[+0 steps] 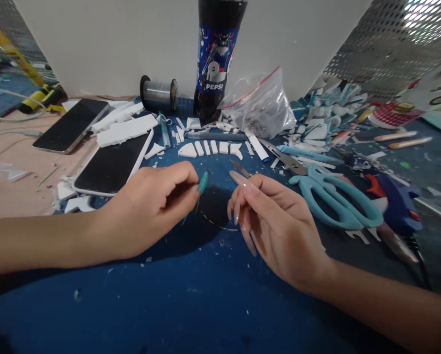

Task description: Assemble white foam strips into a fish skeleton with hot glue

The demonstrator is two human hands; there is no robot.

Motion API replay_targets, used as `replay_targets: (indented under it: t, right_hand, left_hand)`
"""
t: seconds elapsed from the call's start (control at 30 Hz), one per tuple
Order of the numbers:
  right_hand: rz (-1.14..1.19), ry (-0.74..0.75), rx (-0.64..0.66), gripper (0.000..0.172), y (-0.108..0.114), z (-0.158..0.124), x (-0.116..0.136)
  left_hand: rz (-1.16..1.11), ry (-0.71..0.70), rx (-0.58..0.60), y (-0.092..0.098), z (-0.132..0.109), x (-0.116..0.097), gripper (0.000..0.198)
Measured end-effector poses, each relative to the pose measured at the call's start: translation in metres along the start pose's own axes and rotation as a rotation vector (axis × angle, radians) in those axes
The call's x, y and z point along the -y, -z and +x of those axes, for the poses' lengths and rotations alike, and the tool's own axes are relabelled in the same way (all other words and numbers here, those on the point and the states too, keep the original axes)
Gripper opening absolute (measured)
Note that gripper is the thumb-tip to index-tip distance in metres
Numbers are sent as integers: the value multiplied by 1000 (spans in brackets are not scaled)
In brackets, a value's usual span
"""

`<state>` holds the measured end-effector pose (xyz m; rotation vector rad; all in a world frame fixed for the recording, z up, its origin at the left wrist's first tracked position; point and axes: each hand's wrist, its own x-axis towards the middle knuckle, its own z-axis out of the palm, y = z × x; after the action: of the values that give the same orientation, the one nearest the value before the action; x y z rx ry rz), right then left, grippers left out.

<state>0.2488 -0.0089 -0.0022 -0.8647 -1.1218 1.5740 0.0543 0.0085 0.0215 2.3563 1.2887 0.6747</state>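
Observation:
My left hand (165,199) is closed in a pinch above the blue work surface (132,305). A small teal oval piece (203,183) shows at its thumb tip; whether it is a nail or a held piece I cannot tell. From below these fingers a thin thread (215,224) with coloured specks curves toward my right hand (275,221). There the thumb and forefinger are pressed together, the other fingers curled, with long glossy nails. A narrow grey pointed tip (240,168) shows beyond the forefinger, too unclear to name. Ahead lie white fish-shaped pieces (188,150) in a row.
Teal-handled scissors (338,201) lie right of my right hand, beside a blue glue gun (399,201). Behind stand a Pepsi bottle (215,64), a line spool (159,95) and a clear zip bag (263,108). Two phones (73,125) and white foam scraps (126,130) lie left.

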Motion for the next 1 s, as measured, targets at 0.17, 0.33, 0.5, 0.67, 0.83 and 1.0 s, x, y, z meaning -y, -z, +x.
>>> replay_targets:
  t: [0.17, 0.33, 0.5, 0.67, 0.83, 1.0]
  right_hand:
    - [-50, 6, 45, 31, -1, 0, 3]
    - [-136, 52, 55, 26, -3, -2, 4]
    - [-319, 151, 54, 23, -8, -3, 8]
    - [-379, 169, 56, 23, -7, -5, 10]
    - [-360, 150, 72, 22, -8, -5, 10]
    - [-333, 130, 82, 23, -9, -4, 11]
  left_hand:
    - [-752, 342, 53, -2, -2, -2, 26]
    - [-1126, 472, 134, -12, -3, 1, 24]
    - [-1169, 469, 118, -12, -3, 1, 25]
    - [-1088, 351, 105, -12, -4, 3, 25]
    - [-1092, 333, 108, -13, -3, 3, 25]
    - [-1107, 328, 115, -12, -5, 2, 25]
